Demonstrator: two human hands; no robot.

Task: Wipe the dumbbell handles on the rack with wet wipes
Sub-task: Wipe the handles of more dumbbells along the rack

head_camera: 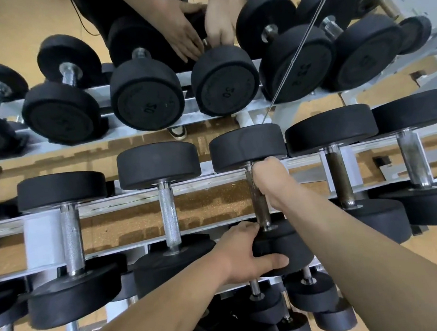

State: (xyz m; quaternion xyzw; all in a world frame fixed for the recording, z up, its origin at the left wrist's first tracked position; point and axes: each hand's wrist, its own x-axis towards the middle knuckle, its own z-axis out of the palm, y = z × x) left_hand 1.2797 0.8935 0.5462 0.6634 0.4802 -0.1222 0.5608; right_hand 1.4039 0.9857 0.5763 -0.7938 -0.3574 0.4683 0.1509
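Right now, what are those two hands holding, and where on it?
One dumbbell: the right hand wraps its dark handle, and the left hand grips the near weight head. No wipe is visible.

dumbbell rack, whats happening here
A person leans over a white dumbbell rack in front of a mirror. The right hand is wrapped around the dark, worn handle of one dumbbell on the top row, while the left hand steadies that dumbbell's near black head. No wipe can be seen; if one is there, the right hand hides it. The neighbouring dumbbells sit untouched, and the mirror repeats the scene above.
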